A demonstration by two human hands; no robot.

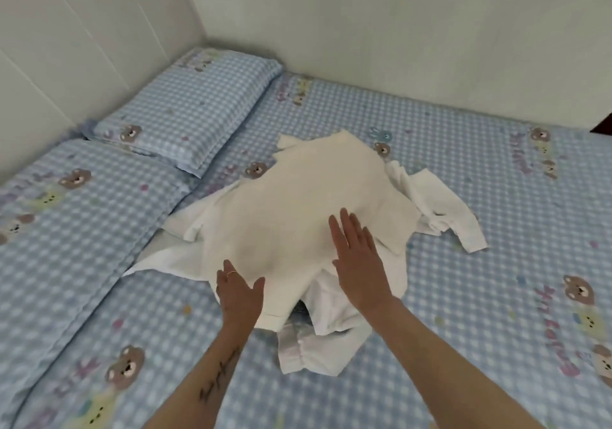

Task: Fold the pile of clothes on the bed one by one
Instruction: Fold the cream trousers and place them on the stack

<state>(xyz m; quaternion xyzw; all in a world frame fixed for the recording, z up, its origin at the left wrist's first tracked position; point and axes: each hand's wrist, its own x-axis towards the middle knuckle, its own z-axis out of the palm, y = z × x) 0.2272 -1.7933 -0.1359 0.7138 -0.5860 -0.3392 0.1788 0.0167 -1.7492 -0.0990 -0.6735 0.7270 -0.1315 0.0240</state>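
Step in hand: by the look of it, the top garment of the pile was being spread and smoothed flat before its first fold; no crease had yet been made.
Cream garment (298, 210): it lay uppermost, spread wide over the rest of the pile, near the middle of the bed (480, 196), its far end pointing toward the wall.
Pile beneath: white clothes (443, 210) stuck out from under the cream one on the right, at the left edge and at the near end, where a cuffed white piece (308, 352) hung toward the person; how many garments were there could not be told.
Left hand (238, 293): it was flat, fingers straight and thumb spread, resting at the near left edge of the cream garment and holding nothing; a ring showed on one finger.
Right hand (357, 263): it was likewise flat and open, fingers together, lying palm-down on the near right part of the cream garment, with nothing in its grasp.
Surroundings: a checked pillow (185, 110) sat at the head of the bed, well apart from the pile, and a second one (66, 196) lay nearer on the left.
Next move, as a judgement: the garment needed its sleeves found and laid out, then one side pinched and brought across the middle.
Risk: the loose clothes underneath gave an uneven base, so the fold could drag them along or come out crooked; lifting the cream garment clear onto bare sheet first might serve better.
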